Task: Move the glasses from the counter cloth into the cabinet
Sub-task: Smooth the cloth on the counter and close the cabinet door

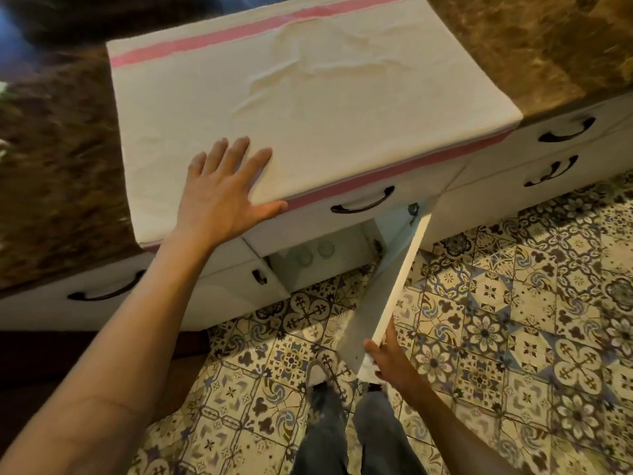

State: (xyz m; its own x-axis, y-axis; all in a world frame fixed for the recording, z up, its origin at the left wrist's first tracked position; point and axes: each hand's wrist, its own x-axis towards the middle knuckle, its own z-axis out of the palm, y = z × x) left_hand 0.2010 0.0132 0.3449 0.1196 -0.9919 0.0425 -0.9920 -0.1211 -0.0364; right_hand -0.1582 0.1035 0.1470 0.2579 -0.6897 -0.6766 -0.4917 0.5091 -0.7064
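Glasses (313,253) stand inside the open cabinet (329,258) under the counter, two or three pale round shapes set close together on its floor, too blurred to count surely. Nearest the camera, the right hand (385,354) grips the lower corner of the white cabinet door (387,299) — thumb on the inner face, fingers curled behind the edge — and the door stands swung out over the patterned floor tiles (513,320). Just left of that hand, a shoe and jeans-clad legs show above the tiles. Farther up, the left hand (222,193) lies flat, fingers straight and spread, on the front left part of the counter cloth (308,114), thumb at the cloth's hanging edge. This cream cloth carries a pink stripe along its near and far ends and drapes over the brown marble counter (51,183) — creased near its middle. White drawers with dark curved handles (363,202) run along below the counter.
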